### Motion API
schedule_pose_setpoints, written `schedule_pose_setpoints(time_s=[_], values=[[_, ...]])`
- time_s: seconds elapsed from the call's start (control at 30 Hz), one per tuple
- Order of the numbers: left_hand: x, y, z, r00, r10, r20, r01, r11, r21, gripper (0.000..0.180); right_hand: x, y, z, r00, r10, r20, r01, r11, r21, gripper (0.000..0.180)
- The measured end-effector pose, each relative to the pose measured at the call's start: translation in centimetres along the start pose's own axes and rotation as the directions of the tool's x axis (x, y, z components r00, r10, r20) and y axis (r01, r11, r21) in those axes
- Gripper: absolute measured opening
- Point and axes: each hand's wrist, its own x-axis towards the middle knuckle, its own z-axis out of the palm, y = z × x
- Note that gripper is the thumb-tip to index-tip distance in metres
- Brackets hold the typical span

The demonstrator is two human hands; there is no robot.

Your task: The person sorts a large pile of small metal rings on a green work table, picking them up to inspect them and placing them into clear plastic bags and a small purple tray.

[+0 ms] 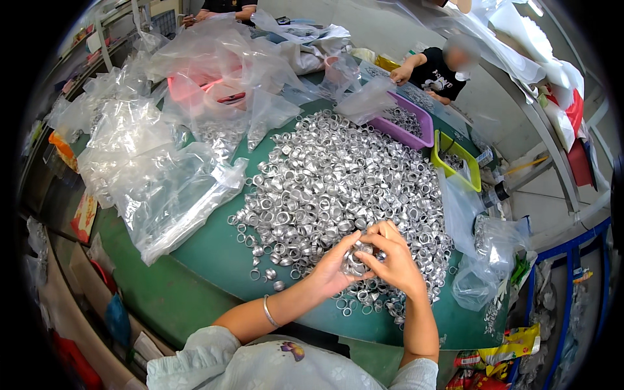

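Note:
A broad heap of silvery metal rings (338, 175) covers the middle of the green table. Over its near edge my two hands meet, cupped around a few of the rings (355, 261). My left hand (330, 268) supports them from the left, its fingers curled beneath. From the right, my right hand (393, 257) closes on them with thumb and fingers. How many rings lie between the hands is partly hidden by the fingers. Several loose rings (351, 305) lie on the table just below my hands.
Clear plastic bags (162, 188) pile up on the left, around a pink basket (188, 88). A purple basket (426, 123) and a yellow-green basket (473, 166) stand behind the heap on the right. A co-worker (442, 71) sits across the table; another person (224, 8) is farther back.

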Motion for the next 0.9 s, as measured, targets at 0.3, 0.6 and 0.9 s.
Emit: schedule_pose_setpoints(time_s=[0.3, 0.6, 0.9], values=[[-2.6, 0.4, 0.5, 0.984, 0.002, -0.180, -0.026, 0.991, -0.128, 0.031, 0.1, 0.0, 2.1, 0.992, 0.011, -0.129, 0.024, 0.962, 0.271, 0.015], [-12.8, 4.0, -0.8, 0.785, 0.433, -0.444, -0.514, 0.855, -0.076, 0.034, 12.5, -6.7, 9.9, 0.889, -0.435, -0.142, 0.441, 0.898, 0.010, 0.059], [-15.1, 11.8, -6.2, 0.605, 0.605, -0.517, -0.741, 0.666, -0.088, 0.032, 23.4, -10.8, 14.1, 0.876, -0.466, -0.125, 0.441, 0.879, -0.182, 0.036]])
